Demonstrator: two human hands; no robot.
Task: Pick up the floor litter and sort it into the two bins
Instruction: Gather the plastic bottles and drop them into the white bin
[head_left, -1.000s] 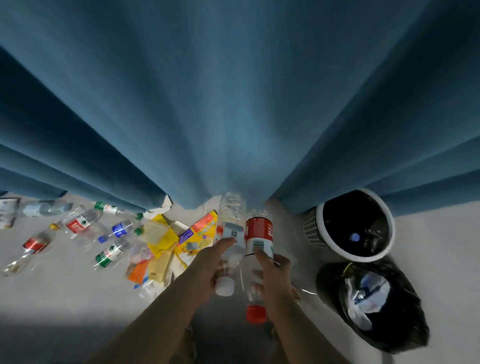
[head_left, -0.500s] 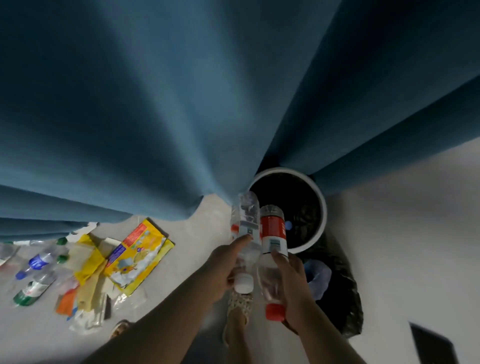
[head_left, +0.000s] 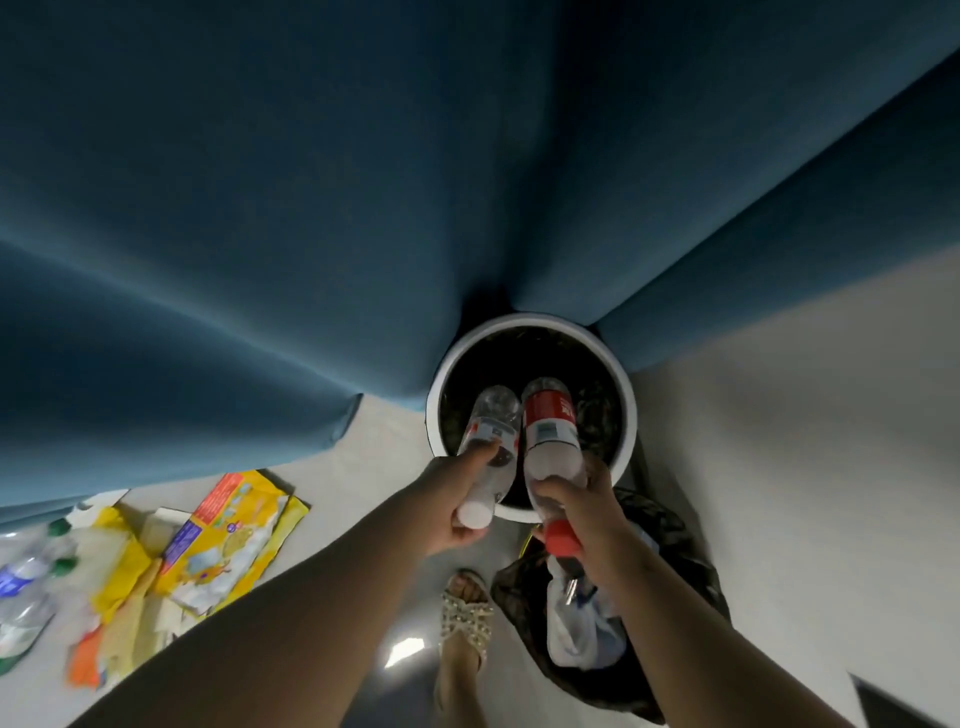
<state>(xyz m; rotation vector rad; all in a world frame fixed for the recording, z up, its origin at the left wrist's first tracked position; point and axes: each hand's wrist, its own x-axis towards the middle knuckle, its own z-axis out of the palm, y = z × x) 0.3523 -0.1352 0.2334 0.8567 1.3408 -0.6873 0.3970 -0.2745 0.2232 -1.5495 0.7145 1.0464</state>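
My left hand (head_left: 451, 506) grips a clear plastic bottle with a white cap (head_left: 491, 435), and my right hand (head_left: 587, 525) grips a clear bottle with a red label and red cap (head_left: 549, 431). Both bottles point bottom-first over the round white-rimmed bin (head_left: 621, 374), which has a black liner. A second container, a black bag bin (head_left: 670, 545) holding white and blue plastic, lies just below my right hand. Litter remains on the floor at the left: a yellow snack wrapper (head_left: 234, 530) and plastic bottles (head_left: 23, 597).
A blue curtain (head_left: 363, 208) hangs right behind the white bin and fills the upper view. My sandalled foot (head_left: 465, 618) stands on the pale floor between the litter and the black bag. More yellow and orange papers (head_left: 114, 623) lie among the litter.
I have stepped closer to the white bin, which now sits directly under both bottles. The litter pile has slid to the far left of the view.
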